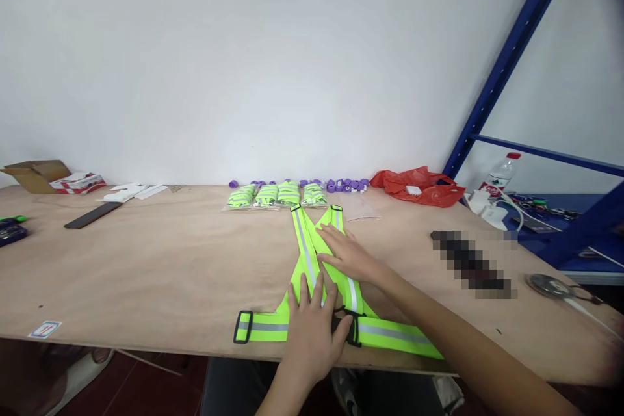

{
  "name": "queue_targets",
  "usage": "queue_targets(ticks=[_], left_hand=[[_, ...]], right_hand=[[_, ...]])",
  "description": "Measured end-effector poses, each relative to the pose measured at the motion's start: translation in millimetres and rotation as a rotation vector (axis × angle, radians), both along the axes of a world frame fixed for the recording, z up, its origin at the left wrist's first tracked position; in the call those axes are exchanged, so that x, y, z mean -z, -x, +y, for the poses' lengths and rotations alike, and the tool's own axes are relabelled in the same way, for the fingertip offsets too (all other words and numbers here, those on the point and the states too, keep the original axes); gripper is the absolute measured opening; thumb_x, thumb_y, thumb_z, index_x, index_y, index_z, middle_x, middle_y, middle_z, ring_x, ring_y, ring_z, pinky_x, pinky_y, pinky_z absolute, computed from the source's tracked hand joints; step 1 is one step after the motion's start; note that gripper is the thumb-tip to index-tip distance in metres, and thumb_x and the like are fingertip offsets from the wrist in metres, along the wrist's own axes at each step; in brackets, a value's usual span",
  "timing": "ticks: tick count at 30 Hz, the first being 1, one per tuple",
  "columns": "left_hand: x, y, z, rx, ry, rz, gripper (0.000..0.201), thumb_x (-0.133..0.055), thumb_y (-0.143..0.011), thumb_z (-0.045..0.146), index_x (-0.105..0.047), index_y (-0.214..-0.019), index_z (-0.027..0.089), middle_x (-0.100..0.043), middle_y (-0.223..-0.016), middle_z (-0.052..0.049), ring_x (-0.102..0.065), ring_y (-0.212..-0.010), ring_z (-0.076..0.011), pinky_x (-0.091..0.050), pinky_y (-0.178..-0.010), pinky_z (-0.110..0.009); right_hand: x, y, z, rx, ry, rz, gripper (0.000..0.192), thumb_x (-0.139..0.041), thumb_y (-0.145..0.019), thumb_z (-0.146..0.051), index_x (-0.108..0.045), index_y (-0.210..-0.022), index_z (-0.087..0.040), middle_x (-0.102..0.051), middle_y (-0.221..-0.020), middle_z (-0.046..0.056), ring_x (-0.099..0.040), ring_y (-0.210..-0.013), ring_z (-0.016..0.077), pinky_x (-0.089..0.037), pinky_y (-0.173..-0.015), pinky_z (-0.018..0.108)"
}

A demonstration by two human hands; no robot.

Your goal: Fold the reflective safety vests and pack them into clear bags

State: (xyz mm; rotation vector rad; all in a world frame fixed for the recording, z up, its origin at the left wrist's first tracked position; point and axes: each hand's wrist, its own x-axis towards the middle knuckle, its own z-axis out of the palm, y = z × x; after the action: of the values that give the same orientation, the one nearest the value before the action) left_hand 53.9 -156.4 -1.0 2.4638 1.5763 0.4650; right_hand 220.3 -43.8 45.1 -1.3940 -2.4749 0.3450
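Observation:
A neon-yellow reflective harness (305,248) with grey stripes and black buckles lies flat on the wooden table (160,273), near its front edge. My left hand (314,328) presses flat on the lower middle of the harness, fingers spread. My right hand (351,255) lies flat on the crossing straps a little farther back, palm down. Neither hand grips anything. Several packed harnesses in clear bags (277,195) sit in a row at the back of the table.
Purple small parts (347,185) line the wall. A red plastic bag (418,186) and a water bottle (498,177) are at the back right, near a blue rack (507,58). A cardboard box (36,175), papers and a dark flat bar (92,215) lie left.

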Motion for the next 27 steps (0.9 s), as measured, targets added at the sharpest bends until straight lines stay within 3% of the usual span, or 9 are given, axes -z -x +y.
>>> queue_targets(ticks=[3, 5, 8, 12, 14, 17, 22, 25, 27], left_hand=[[-2.9, -2, -1, 0.018, -0.03, -0.03, 0.064, -0.039, -0.099, 0.056, -0.033, -0.155, 0.027, -0.026, -0.163, -0.01, -0.018, -0.15, -0.041, -0.019, -0.117, -0.068], [-9.4, 2, -5, 0.032, -0.059, -0.077, 0.061, -0.041, -0.1, 0.051, -0.032, -0.155, 0.027, -0.022, -0.164, -0.01, -0.016, -0.151, -0.0368, -0.018, -0.118, -0.065], [-19.7, 29, -15, -0.015, -0.147, -0.176, 0.053, -0.04, -0.102, 0.04, -0.032, -0.153, 0.03, -0.026, -0.163, -0.008, -0.02, -0.151, -0.031, -0.014, -0.12, -0.062], [-17.7, 97, -30, -0.25, -0.294, -0.237, 0.04, -0.044, -0.099, 0.037, -0.049, -0.139, 0.029, -0.055, -0.145, -0.008, -0.041, -0.142, -0.0285, -0.006, -0.121, -0.061], [-11.4, 127, -34, -0.393, -0.253, -0.211, 0.036, -0.047, -0.097, 0.044, -0.058, -0.128, 0.028, -0.061, -0.136, -0.008, -0.047, -0.137, -0.0318, -0.008, -0.118, -0.065], [-3.5, 151, -37, -0.467, -0.141, -0.169, 0.038, -0.051, -0.092, 0.052, -0.064, -0.118, 0.028, -0.064, -0.131, -0.008, -0.052, -0.129, -0.0344, -0.012, -0.115, -0.068], [-1.6, 145, -35, -0.462, -0.101, -0.135, 0.042, -0.053, -0.088, 0.058, -0.068, -0.107, 0.024, -0.065, -0.125, -0.01, -0.058, -0.118, -0.0338, -0.016, -0.114, -0.065], [-6.9, 136, -33, -0.49, -0.06, -0.12, 0.042, -0.051, -0.088, 0.059, -0.067, -0.103, 0.023, -0.07, -0.109, -0.009, -0.061, -0.105, -0.0316, -0.037, -0.103, -0.052], [-11.7, 132, -33, -0.541, 0.034, -0.109, 0.042, -0.048, -0.089, 0.06, -0.066, -0.101, 0.023, -0.071, -0.092, -0.007, -0.064, -0.089, -0.0293, -0.047, -0.077, -0.037]], right_hand=[[-16.3, -36, -40, 0.106, -0.174, 0.095, 0.057, -0.041, -0.098, -0.054, -0.049, -0.145, -0.021, -0.048, -0.151, 0.011, -0.042, -0.141, 0.0266, -0.031, -0.117, 0.048], [-16.3, -69, -73, 0.277, -0.264, 0.16, 0.051, -0.039, -0.099, -0.049, -0.056, -0.137, -0.021, -0.058, -0.142, 0.012, -0.053, -0.132, 0.0267, -0.039, -0.113, 0.047], [3.7, -121, -125, 0.588, -0.281, 0.176, 0.053, -0.042, -0.094, -0.055, -0.06, -0.132, -0.022, -0.064, -0.134, 0.011, -0.059, -0.124, 0.0294, -0.048, -0.104, 0.046], [48.4, -163, -178, 0.874, -0.198, 0.105, 0.054, -0.042, -0.087, -0.062, -0.069, -0.112, -0.022, -0.074, -0.109, 0.012, -0.069, -0.099, 0.0338, -0.057, -0.081, 0.049], [66.2, -164, -193, 0.827, -0.195, 0.074, 0.049, -0.043, -0.087, -0.062, -0.07, -0.101, -0.024, -0.074, -0.104, 0.011, -0.069, -0.098, 0.0339, -0.054, -0.086, 0.05], [78.8, -146, -198, 0.749, -0.294, 0.033, 0.047, -0.046, -0.085, -0.064, -0.069, -0.093, -0.024, -0.072, -0.107, 0.012, -0.063, -0.109, 0.0365, -0.046, -0.098, 0.055], [74.5, -114, -186, 0.763, -0.309, 0.084, 0.046, -0.049, -0.084, -0.066, -0.062, -0.089, -0.023, -0.069, -0.114, 0.013, -0.06, -0.114, 0.0351, -0.048, -0.096, 0.052], [68.1, -108, -182, 0.782, -0.272, 0.148, 0.045, -0.048, -0.085, -0.064, -0.062, -0.095, -0.022, -0.071, -0.107, 0.012, -0.064, -0.104, 0.0328, -0.051, -0.087, 0.048], [63.6, -106, -182, 0.808, -0.236, 0.178, 0.044, -0.049, -0.086, -0.062, -0.063, -0.099, -0.022, -0.072, -0.1, 0.011, -0.065, -0.095, 0.0316, -0.052, -0.08, 0.045]])
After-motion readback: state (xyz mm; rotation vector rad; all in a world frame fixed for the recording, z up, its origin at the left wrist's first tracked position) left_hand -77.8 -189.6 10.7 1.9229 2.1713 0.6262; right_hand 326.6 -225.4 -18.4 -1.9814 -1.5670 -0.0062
